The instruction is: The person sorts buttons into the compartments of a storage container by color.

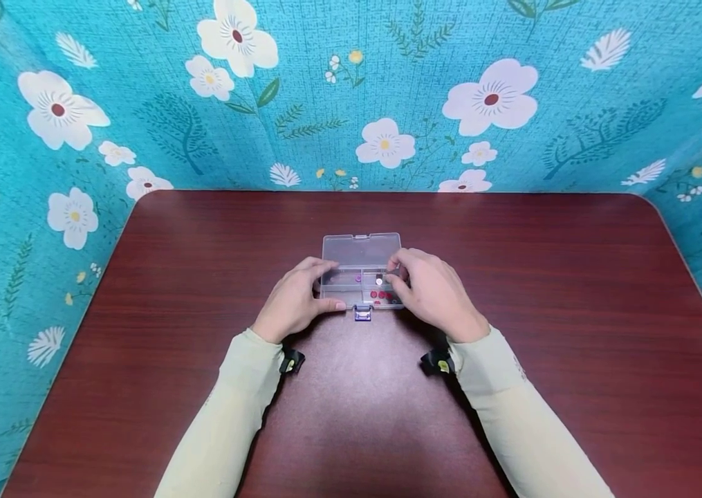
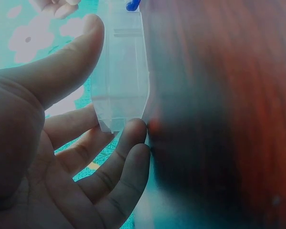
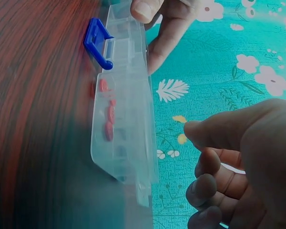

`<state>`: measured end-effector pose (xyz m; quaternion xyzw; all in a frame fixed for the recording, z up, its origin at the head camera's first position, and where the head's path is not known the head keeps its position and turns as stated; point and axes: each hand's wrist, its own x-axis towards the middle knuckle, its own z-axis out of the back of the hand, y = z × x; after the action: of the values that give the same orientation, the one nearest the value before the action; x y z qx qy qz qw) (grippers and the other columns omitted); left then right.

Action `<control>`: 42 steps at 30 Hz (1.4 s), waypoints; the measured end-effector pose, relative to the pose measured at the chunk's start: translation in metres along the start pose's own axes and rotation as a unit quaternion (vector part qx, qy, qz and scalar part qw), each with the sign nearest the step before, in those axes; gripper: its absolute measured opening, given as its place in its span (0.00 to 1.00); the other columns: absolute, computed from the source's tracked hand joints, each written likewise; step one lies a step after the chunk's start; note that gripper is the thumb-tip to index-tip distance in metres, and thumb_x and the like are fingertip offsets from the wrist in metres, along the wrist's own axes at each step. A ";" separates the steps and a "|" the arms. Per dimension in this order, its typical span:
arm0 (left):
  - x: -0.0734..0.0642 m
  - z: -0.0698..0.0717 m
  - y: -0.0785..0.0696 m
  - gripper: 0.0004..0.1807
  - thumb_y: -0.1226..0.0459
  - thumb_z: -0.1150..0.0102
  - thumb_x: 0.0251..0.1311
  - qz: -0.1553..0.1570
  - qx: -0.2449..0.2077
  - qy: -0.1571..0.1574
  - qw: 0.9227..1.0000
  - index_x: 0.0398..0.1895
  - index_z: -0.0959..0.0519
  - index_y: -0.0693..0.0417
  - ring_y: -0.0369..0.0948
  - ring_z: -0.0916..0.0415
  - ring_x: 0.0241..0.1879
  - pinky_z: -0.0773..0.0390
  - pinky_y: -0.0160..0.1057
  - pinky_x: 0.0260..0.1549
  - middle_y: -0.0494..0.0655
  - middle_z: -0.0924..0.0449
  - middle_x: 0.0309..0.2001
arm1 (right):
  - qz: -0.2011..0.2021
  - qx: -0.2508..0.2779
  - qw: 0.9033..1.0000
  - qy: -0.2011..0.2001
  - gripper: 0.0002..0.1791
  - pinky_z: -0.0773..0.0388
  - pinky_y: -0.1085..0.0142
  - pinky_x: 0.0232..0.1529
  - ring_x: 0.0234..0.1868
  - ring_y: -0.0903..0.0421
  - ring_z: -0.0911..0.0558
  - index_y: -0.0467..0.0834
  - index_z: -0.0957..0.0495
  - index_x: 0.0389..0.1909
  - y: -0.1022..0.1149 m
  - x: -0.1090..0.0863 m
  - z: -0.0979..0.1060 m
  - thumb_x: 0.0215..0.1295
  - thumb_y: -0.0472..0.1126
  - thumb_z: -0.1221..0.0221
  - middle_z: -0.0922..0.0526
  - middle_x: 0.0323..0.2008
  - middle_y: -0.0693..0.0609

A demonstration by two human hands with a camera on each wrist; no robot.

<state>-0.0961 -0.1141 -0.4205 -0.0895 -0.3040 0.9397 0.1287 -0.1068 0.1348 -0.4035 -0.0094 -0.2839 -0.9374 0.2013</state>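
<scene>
A clear plastic compartment box (image 1: 343, 297) lies on the table with its lid (image 1: 361, 250) tipped back and a blue latch (image 1: 362, 314) at the front. My left hand (image 1: 297, 297) holds the box's left end, thumb at the front edge and fingers along the side and back. Over the right compartments hovers my right hand (image 1: 436, 289), fingers bent, thumb and forefinger slightly apart with nothing seen between them. Near its fingertips lies a small white round piece (image 1: 378, 281). Red button-like pieces (image 1: 382, 295) fill the front right compartment; a purple piece (image 1: 358, 279) sits back left.
The box stands on a dark red wood-grain table (image 1: 201, 249). Behind and beside the table hangs a blue cloth (image 1: 326, 90) with white flowers. Each wrist carries a black strap-on camera, such as the right wrist camera (image 1: 438, 362).
</scene>
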 end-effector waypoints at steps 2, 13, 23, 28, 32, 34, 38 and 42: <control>0.000 0.000 0.000 0.38 0.51 0.23 0.53 0.000 0.001 0.002 1.000 0.67 0.25 0.51 0.47 0.27 0.60 0.28 0.49 0.60 0.47 0.25 0.62 | 0.002 -0.002 1.000 -0.003 0.03 0.30 0.62 0.28 0.26 0.59 0.27 0.46 0.20 0.38 -0.002 -0.002 0.001 0.66 0.39 0.37 0.24 0.28 0.56; 0.000 0.001 -0.001 0.38 0.51 0.23 0.52 0.000 0.000 0.002 1.000 0.67 0.24 0.51 0.47 0.26 0.60 0.28 0.49 0.59 0.47 0.25 0.62 | -0.005 -0.010 1.000 -0.015 0.02 0.30 0.61 0.29 0.26 0.59 0.26 0.47 0.20 0.37 -0.014 -0.016 0.010 0.64 0.38 0.37 0.24 0.28 0.56; 0.000 0.000 -0.001 0.39 0.51 0.23 0.52 0.001 0.001 0.001 1.000 0.67 0.24 0.51 0.47 0.26 0.60 0.28 0.48 0.60 0.47 0.25 0.62 | -0.010 -0.012 1.000 -0.026 0.04 0.31 0.62 0.29 0.26 0.59 0.27 0.48 0.21 0.34 -0.022 -0.028 0.016 0.63 0.38 0.36 0.25 0.27 0.57; 0.000 0.000 -0.001 0.39 0.51 0.23 0.52 0.000 0.001 0.000 1.000 0.67 0.24 0.51 0.47 0.26 0.60 0.28 0.48 0.59 0.47 0.25 0.62 | -0.010 -0.013 1.000 -0.025 0.04 0.30 0.62 0.30 0.27 0.60 0.27 0.49 0.21 0.34 -0.025 -0.032 0.019 0.63 0.38 0.35 0.25 0.27 0.57; 0.000 0.000 -0.001 0.38 0.51 0.23 0.52 0.001 0.000 -0.001 1.000 0.67 0.24 0.51 0.47 0.26 0.60 0.28 0.48 0.59 0.47 0.25 0.62 | -0.007 -0.013 1.000 -0.026 0.05 0.30 0.61 0.31 0.27 0.59 0.26 0.48 0.21 0.35 -0.029 -0.036 0.022 0.62 0.37 0.35 0.24 0.28 0.57; 0.000 0.000 -0.001 0.38 0.51 0.23 0.52 0.002 -0.002 -0.001 1.000 0.67 0.24 0.51 0.47 0.26 0.60 0.28 0.49 0.59 0.47 0.25 0.62 | -0.008 -0.014 1.000 -0.026 0.05 0.30 0.61 0.31 0.27 0.59 0.26 0.48 0.21 0.36 -0.031 -0.038 0.023 0.62 0.37 0.34 0.24 0.28 0.57; -0.001 0.000 -0.001 0.39 0.51 0.23 0.52 0.005 -0.003 0.001 1.000 0.67 0.25 0.51 0.47 0.27 0.60 0.28 0.49 0.60 0.47 0.26 0.63 | -0.010 -0.017 0.999 -0.025 0.05 0.30 0.61 0.31 0.27 0.59 0.26 0.47 0.21 0.36 -0.034 -0.042 0.025 0.62 0.37 0.34 0.24 0.28 0.57; 0.000 -0.001 -0.001 0.39 0.51 0.23 0.53 0.005 -0.002 0.002 1.000 0.68 0.25 0.51 0.47 0.27 0.60 0.28 0.49 0.60 0.47 0.26 0.63 | -0.010 -0.018 0.999 -0.029 0.05 0.30 0.61 0.31 0.27 0.59 0.26 0.48 0.20 0.35 -0.038 -0.045 0.025 0.61 0.37 0.34 0.24 0.28 0.57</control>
<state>-0.0955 -0.1133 -0.4204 -0.0931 -0.3049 0.9396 0.1245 -0.0822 0.1937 -0.4082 -0.0373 -0.2724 -0.9437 0.1839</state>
